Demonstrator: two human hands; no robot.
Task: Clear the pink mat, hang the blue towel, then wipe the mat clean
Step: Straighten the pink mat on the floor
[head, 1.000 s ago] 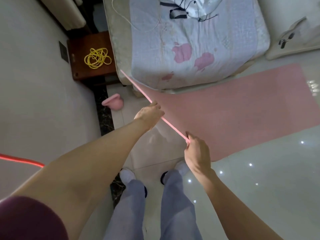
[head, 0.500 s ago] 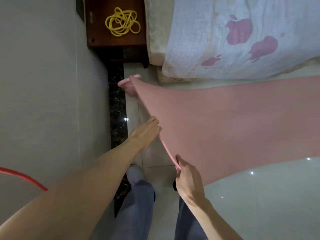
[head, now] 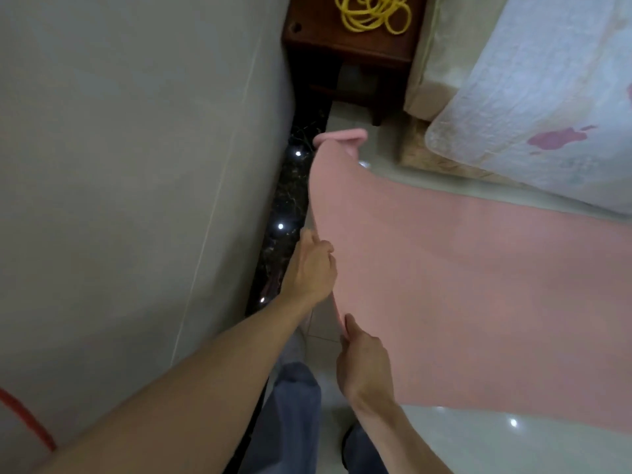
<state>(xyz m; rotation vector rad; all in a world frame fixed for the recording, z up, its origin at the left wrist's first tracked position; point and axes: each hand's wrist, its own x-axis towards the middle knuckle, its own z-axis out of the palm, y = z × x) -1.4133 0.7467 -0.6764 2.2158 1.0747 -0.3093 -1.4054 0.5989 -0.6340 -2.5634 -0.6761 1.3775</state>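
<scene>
Pink mat (head: pixel 478 285) edge is what both hands grip. The right hand (head: pixel 364 364) pinches the near corner, thumb on the upper face and fingers hidden under it. The left hand (head: pixel 309 268) grips the same short edge further along, knuckles up and fingers curled onto it. That end is raised off the floor (head: pixel 513 446) and bows up between and beyond the hands. The rest of the mat runs off to the right, low along the bed (head: pixel 547 114).

As far as can be seen the mat bears nothing, so clearing looks done. This seems to be a lift to shift or straighten the mat before wiping. The towel is not in view, so whether it hangs yet cannot be told, and no wiping cloth shows either.

Next, I judge, the raised end must be laid down flat and square, both hands lowering together so the soft sheet does not fold under itself.

Room is tight. A wall (head: pixel 136 165) stands close on the left, with a dark floor strip (head: pixel 284 217) at its foot. A slipper (head: pixel 338 136) lies right at the far corner of the lifted edge and could be caught or covered. Beyond it stands a nightstand (head: pixel 342 46) with a yellow cord (head: pixel 372 13) coiled on top. The person's own legs (head: pixel 294 422) are just below the hands, and a red cable (head: pixel 24 422) crosses the lower left corner.
</scene>
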